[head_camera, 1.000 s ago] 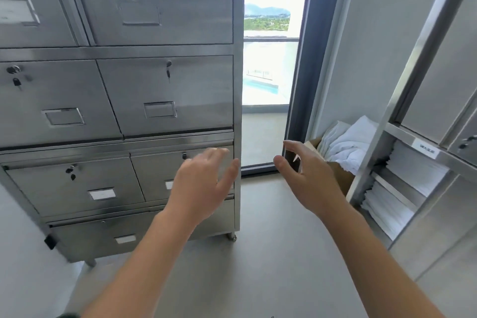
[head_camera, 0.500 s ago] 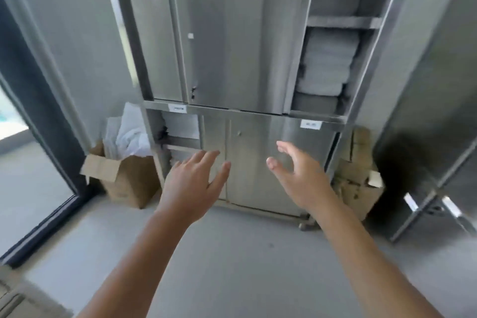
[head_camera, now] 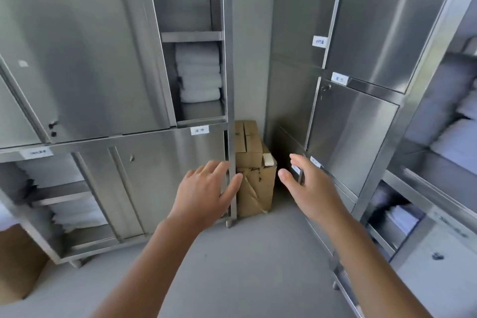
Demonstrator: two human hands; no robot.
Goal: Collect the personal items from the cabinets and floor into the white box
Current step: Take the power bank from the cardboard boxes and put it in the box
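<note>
My left hand [head_camera: 205, 192] and my right hand [head_camera: 308, 186] are both held out in front of me, fingers spread, holding nothing. They hover over the grey floor in a corner between two steel cabinets. The left cabinet [head_camera: 85, 59] has an open upper bay with folded white towels [head_camera: 198, 72] stacked on a shelf. Its open lower-left bay holds more white linen [head_camera: 74, 212]. The right cabinet [head_camera: 351, 131] has shut doors with small labels. No white box is in view.
Stacked brown cardboard boxes [head_camera: 254, 170] fill the corner gap between the cabinets. Another cardboard box [head_camera: 18, 263] stands at the far left edge. Open shelves with folded white cloth [head_camera: 402, 217] run along the right. Grey floor [head_camera: 247, 261] lies under my arms.
The view has swung to the right, from the drawer cabinet and window past the linen cabinet to this corner. Both hands have stayed raised and empty.
</note>
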